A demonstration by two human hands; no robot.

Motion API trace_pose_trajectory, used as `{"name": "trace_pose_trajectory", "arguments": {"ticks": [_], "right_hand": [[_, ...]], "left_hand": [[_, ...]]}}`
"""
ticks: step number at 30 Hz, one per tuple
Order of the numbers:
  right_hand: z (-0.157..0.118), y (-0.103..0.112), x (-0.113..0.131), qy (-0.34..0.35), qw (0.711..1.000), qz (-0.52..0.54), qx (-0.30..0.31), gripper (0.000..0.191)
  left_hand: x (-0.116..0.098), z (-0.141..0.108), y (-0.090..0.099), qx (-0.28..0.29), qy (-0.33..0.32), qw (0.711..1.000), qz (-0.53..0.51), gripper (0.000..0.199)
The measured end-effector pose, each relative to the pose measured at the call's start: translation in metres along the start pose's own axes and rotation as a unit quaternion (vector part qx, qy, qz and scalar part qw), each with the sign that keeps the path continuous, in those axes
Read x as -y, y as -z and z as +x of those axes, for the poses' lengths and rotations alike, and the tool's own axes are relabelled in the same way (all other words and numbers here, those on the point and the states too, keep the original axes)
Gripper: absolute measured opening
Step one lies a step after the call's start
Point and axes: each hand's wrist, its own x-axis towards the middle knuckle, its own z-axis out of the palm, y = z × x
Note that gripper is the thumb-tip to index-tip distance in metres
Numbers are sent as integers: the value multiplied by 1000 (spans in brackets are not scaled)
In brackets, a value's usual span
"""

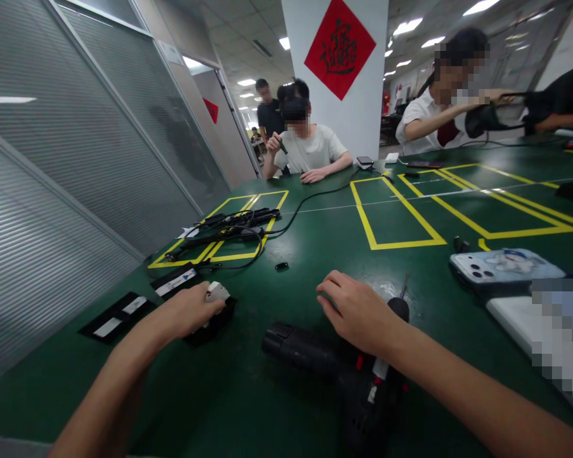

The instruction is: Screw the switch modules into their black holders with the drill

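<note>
My left hand (193, 310) is closed around a small white-and-grey piece (218, 292), at the left of the table. Its fingers hide most of that piece, so I cannot tell its kind. A black item (210, 331) lies below this hand. My right hand (356, 312) hovers above a black cordless drill (310, 353), with loosely bent fingers apart and nothing seen between them. The drill lies on its side, its grip toward me. Just beyond my right wrist, a thin metal shaft (405, 286) sticks up from a black handle or chuck.
Black cables and rods (229, 229) lie in a heap at the left, near flat black pieces with white labels (119, 317). A small black part (281, 266) sits mid-table. At the right is a phone (506, 266). Across the green table (315, 232), a person (315, 149) sits holding a dark tool.
</note>
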Motion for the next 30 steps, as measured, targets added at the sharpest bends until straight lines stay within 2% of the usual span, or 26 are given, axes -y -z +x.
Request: {"name": "trace_pose_trajectory", "arguments": {"ticks": [5, 8, 12, 15, 20, 25, 30], "right_hand": [[-1, 1, 1, -1, 1000, 0, 6, 23], [-1, 2, 2, -3, 1000, -1, 10, 24], [0, 2, 2, -7, 1000, -6, 15, 25], [1, 2, 2, -7, 1000, -12, 20, 25], [1, 0, 1, -8, 999, -20, 24, 25], [1, 0, 3, -9, 999, -35, 27, 25], [3, 0, 2, -12, 997, -64, 41, 27]], "left_hand": [[13, -2, 2, 20, -10, 999, -25, 51], [16, -9, 0, 0, -6, 1000, 2, 50], [10, -19, -3, -19, -20, 999, 27, 48], [2, -23, -8, -9, 12, 1000, 21, 49], [-9, -26, -20, -44, 38, 998, -9, 52], [-10, -21, -33, -72, 48, 996, -11, 57], [-10, -13, -32, -67, 34, 997, -7, 71]]}}
